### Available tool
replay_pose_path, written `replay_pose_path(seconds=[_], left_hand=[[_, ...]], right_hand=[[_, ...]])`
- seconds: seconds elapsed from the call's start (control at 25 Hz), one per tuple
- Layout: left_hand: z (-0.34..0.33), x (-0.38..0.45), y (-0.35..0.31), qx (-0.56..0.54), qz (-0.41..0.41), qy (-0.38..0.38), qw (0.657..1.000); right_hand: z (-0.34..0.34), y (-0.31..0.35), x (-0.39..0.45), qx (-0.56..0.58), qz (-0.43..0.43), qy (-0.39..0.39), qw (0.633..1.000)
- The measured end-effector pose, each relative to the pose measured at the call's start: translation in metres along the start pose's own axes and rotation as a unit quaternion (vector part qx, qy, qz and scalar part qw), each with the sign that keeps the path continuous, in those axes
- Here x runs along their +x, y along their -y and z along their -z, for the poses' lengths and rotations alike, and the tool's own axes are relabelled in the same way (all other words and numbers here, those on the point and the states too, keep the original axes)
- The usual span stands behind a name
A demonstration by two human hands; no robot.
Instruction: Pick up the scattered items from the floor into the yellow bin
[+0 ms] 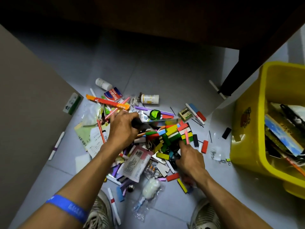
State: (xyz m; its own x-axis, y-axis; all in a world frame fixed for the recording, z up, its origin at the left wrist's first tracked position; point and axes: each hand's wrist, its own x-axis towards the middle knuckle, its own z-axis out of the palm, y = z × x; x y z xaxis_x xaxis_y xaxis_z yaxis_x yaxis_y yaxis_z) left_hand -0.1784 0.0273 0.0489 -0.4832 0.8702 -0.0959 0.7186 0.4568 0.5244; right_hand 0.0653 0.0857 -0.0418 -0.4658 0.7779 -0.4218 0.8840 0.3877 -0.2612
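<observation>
Yellow bin (247, 146) cut off at right edge of frame, books and cards inside only partly visible. Dark furniture across top, underside lost in shadow; brown panel at left. Grey tiled floor (156, 71), scattered items (165, 138) heaped at centre: coloured blocks, pens, bottles, packets. Left hand (122, 128) at centre, fingers curled round the black handle of a flat-bladed tool (158, 122) held over the blocks. Right hand (191, 159) lower right of centre, fingers down in the heap; grasp impossible to tell.
</observation>
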Motion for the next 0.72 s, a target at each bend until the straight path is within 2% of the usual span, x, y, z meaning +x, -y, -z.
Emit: replay_pose_path(seconds=[0.08, 0.12, 0.2, 0.28, 0.36, 0.44, 0.6, 0.72], left_hand=[[0.003, -0.002, -0.008, -0.140, 0.073, -0.022, 0.987], [0.004, -0.002, -0.013, -0.211, 0.110, -0.031, 0.971], [0.005, -0.002, -0.021, -0.327, 0.164, -0.040, 0.930], [0.004, -0.010, -0.034, -0.393, 0.183, -0.043, 0.900], [0.002, -0.022, -0.054, -0.417, 0.183, -0.040, 0.889], [0.002, -0.032, -0.079, -0.427, 0.164, -0.034, 0.889], [-0.003, -0.035, -0.165, -0.491, 0.159, 0.005, 0.857], [-0.025, -0.035, -0.248, -0.508, 0.153, 0.059, 0.845]], right_hand=[[0.009, -0.005, -0.001, 0.160, -0.059, 0.011, 0.985], [0.016, -0.007, -0.001, 0.277, -0.083, 0.018, 0.957], [0.035, -0.011, -0.004, 0.494, -0.102, 0.015, 0.863], [0.055, -0.016, -0.012, 0.639, -0.100, -0.006, 0.763], [0.081, -0.021, -0.025, 0.739, -0.089, -0.031, 0.668], [0.112, -0.021, -0.038, 0.789, -0.081, -0.056, 0.607], [0.188, -0.054, -0.077, 0.811, -0.097, -0.152, 0.557], [0.240, -0.106, -0.110, 0.784, -0.149, -0.225, 0.559]])
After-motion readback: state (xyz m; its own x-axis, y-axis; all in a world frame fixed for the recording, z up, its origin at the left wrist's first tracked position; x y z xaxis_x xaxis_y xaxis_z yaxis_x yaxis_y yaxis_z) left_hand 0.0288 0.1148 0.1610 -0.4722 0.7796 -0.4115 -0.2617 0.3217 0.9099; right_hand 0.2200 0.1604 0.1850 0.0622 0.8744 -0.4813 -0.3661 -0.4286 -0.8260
